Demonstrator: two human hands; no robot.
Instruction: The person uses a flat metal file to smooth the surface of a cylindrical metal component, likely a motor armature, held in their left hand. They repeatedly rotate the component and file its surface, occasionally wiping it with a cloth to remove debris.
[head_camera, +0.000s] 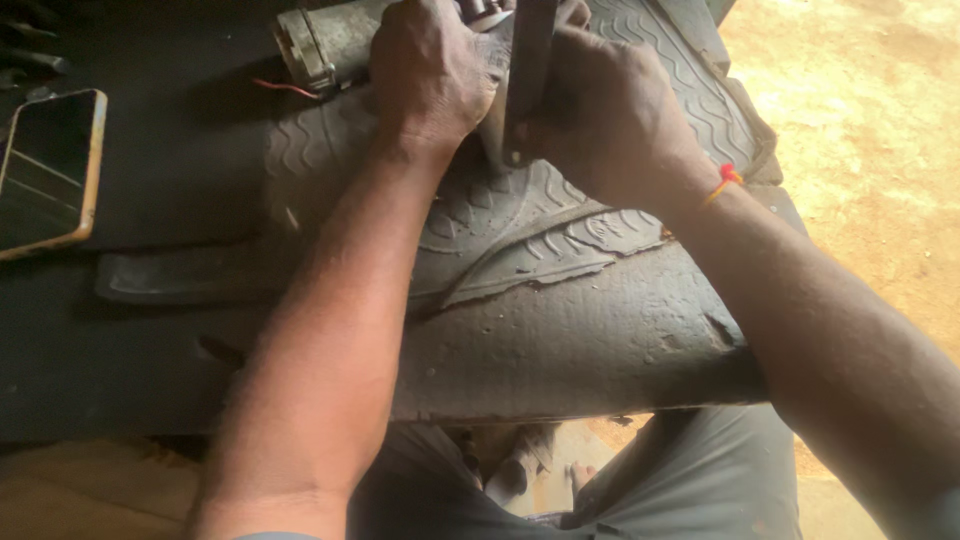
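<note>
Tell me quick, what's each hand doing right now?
Left hand: closed over a grey metal cylinder.
Right hand: closed around a dark flat metal bar, held upright.

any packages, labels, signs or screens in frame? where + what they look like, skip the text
Phone: far left, lying flat on the dark bench, clear of both hands; rectangular, rounded corners, orange-gold rim, dark reflective screen, cropped by the frame edge.
Packages, labels, signs: none visible.
</note>
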